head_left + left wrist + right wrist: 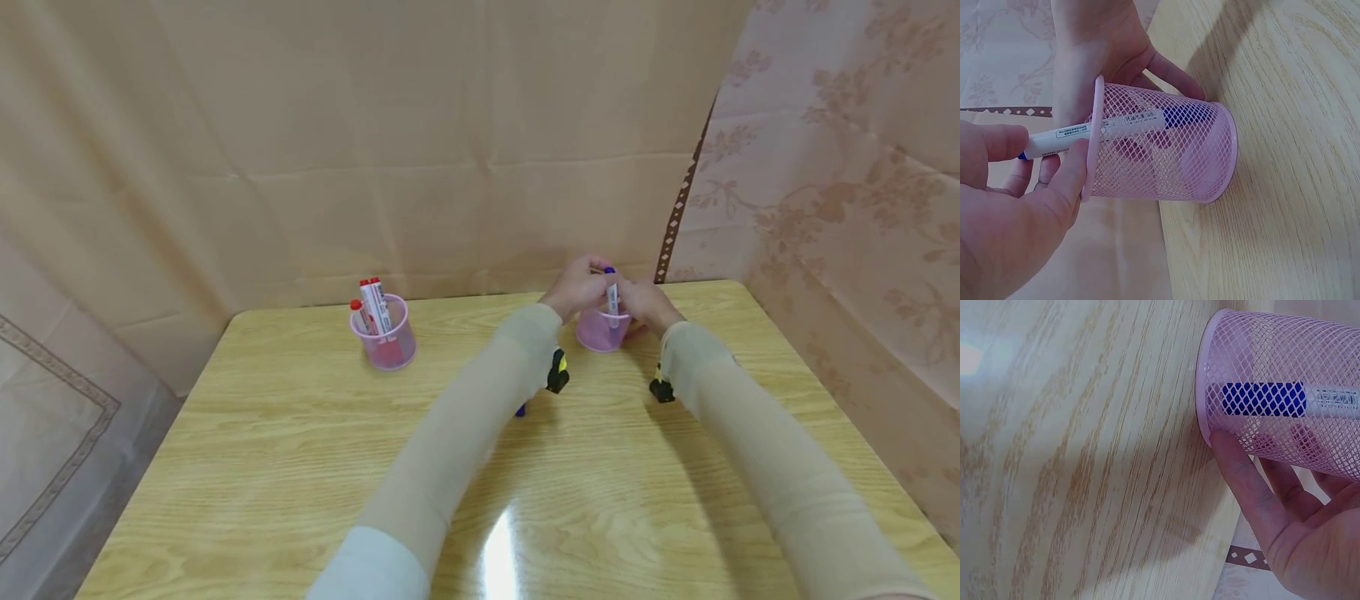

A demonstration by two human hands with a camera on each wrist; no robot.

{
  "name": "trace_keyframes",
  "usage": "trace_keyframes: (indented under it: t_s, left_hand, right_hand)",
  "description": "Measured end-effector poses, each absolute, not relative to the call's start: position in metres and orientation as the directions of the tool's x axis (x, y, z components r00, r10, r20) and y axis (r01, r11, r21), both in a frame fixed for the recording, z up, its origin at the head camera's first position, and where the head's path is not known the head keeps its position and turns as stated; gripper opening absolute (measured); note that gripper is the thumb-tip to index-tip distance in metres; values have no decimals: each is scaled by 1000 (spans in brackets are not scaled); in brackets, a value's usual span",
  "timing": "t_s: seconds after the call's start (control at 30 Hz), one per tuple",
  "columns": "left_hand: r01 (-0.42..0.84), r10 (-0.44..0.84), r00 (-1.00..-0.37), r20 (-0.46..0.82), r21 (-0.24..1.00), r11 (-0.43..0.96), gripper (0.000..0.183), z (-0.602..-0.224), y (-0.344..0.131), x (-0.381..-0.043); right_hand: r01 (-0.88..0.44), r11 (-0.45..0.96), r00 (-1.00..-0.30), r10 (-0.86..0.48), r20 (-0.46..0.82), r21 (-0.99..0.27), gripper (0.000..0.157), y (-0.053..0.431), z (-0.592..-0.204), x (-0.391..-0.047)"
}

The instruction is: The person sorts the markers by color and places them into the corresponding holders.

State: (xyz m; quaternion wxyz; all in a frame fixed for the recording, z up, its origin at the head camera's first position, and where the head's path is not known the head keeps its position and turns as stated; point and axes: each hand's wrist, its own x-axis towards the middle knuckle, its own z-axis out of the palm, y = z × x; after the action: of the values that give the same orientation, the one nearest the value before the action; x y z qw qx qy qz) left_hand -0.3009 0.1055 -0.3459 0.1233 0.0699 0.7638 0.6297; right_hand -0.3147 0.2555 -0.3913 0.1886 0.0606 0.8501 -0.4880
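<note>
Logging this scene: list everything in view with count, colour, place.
table: 1, wood-toned, centre
right cup: 1, pink mesh, on table
left cup: 1, pink mesh, on table
marker: 1, white and blue, partly inside right cup
red-capped markers: 3 visible, in left cup
blue tip: 1, rest hidden
backdrop: 1, beige, behind table
floral cloth: pinkish, right
wrist devices: 2, black-yellow
sleeves: 2, beige
left hand: 1, pinching marker
right hand: 1, holding right cup

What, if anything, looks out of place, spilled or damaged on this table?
A small blue object, perhaps a marker, lies on the table, partly hidden by the left sleeve. It looks stray because the red-ended markers and the blue-capped marker are in pink cups. Nothing visible looks spilled or damaged.
</note>
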Motion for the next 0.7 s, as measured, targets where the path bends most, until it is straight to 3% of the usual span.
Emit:
trace_keyframes:
  t_s: [0.23, 0.5, 0.7]
  left_hand:
    - [-4, 267, -960, -86, 956, 294, 16, -345, 104, -300]
    - [57, 265, -962, -64, 903, 425, 17, -342, 102, -297]
    - [135, 290, -957, -1, 882, 451, 21, -344, 102, -297]
  right_hand:
    - [276, 529, -924, -84, -373, -802, 93, 255, -391, -314]
    - [286, 527, -923, -74, -378, -800, 83, 253, -390, -314]
    - [277, 529, -925, -79, -371, -802, 92, 253, -391, -313]
